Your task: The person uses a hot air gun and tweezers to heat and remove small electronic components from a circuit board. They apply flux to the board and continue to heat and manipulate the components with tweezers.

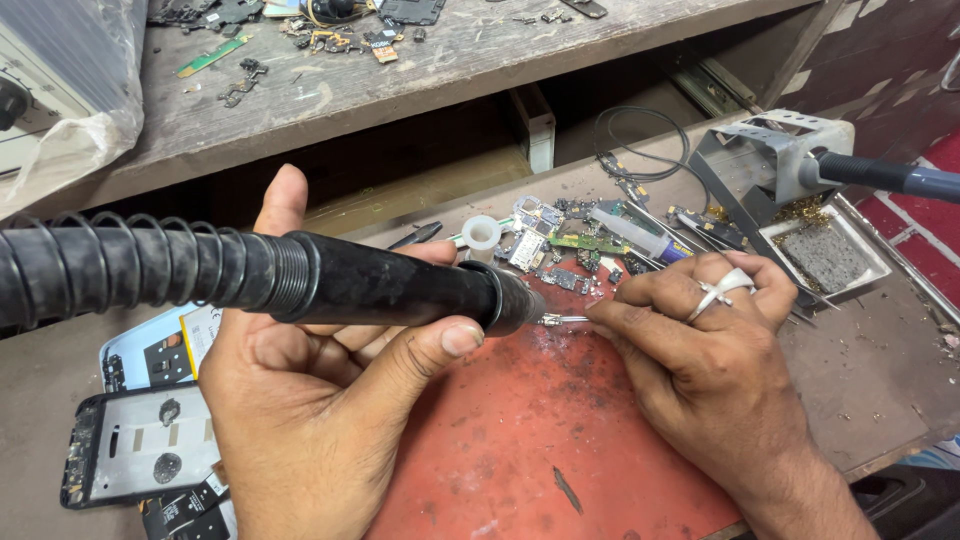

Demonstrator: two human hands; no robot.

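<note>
Left hand [320, 400]: gripping the black hot-air wand [400, 290], fingers closed around it.
Right hand [700, 340]: pinching tweezers [562, 320] at the wand's nozzle, over the red mat [540, 440].

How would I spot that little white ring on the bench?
Start at the red mat in the middle of the bench. Just past its far edge lies a heap of circuit scraps; the white ring sits at the heap's left end, the only round, plain white piece there.

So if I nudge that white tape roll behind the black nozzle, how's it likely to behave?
The white tape roll looks small and hollow, so probably light. Lying flat, it would likely slide, not roll. Circuit board scraps crowd beside it, so a push may scatter them.
</note>
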